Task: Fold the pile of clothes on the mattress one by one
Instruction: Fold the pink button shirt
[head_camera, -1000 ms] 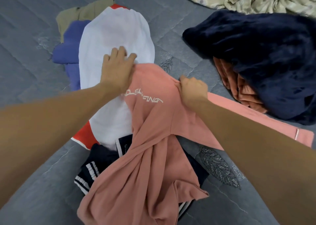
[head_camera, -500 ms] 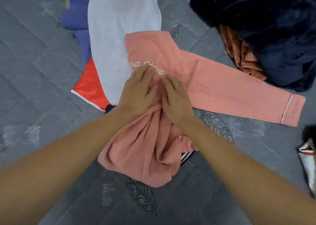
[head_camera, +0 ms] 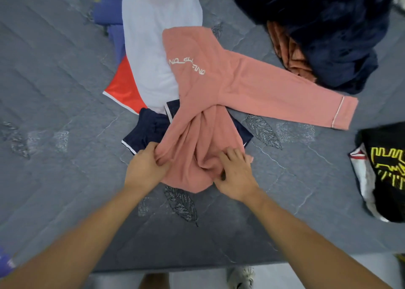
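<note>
Left hand (head_camera: 146,168) pinches bunched soft pink shirt (head_camera: 219,91) hem.

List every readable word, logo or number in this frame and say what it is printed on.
Pink top: white stylised lettering, upside down to the camera; it seems to start "NO S", the rest is too distorted to read.
Black garment at the right edge: a yellow line graphic, cut off by the frame; no readable letters.
Nothing else carries text.

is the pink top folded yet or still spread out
Not folded. The pink top lies bunched and twisted at its near end, one sleeve stretched flat; left hand and right hand grip the bunched hem.
</note>
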